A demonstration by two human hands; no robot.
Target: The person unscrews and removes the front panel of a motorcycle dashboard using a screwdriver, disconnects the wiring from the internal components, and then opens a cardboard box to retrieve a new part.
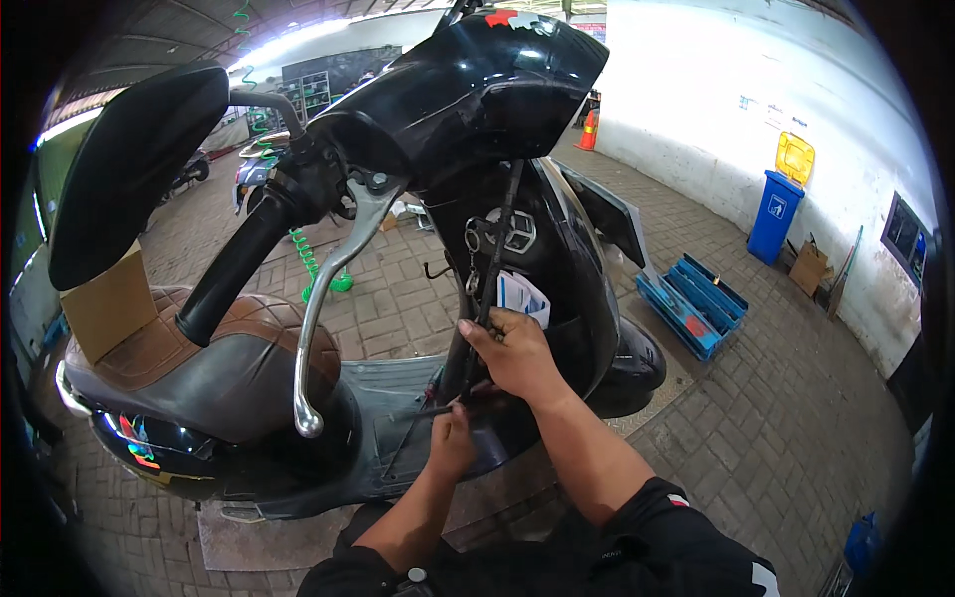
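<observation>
A black scooter (497,99) stands in front of me, its handlebar cover above my hands. From under that cover a long black cable (496,254) hangs down past the ignition key area. My right hand (512,356) is closed around this cable, thumb uppermost. Lower down, by the footboard (388,383), my left hand (452,443) is closed near the cable's lower stretch. A thin dark piece sticks out to the left of its fingers, too small to name. Keys on a ring (474,239) dangle beside the cable. White and blue paper (521,297) sits in the front pocket.
The silver brake lever (338,274), black grip (234,269) and mirror (139,169) jut out at left. A cardboard box (109,303) rests on the brown seat (234,323). At right are an open blue toolbox (693,303), a blue bin (776,214) and an orange cone (588,131).
</observation>
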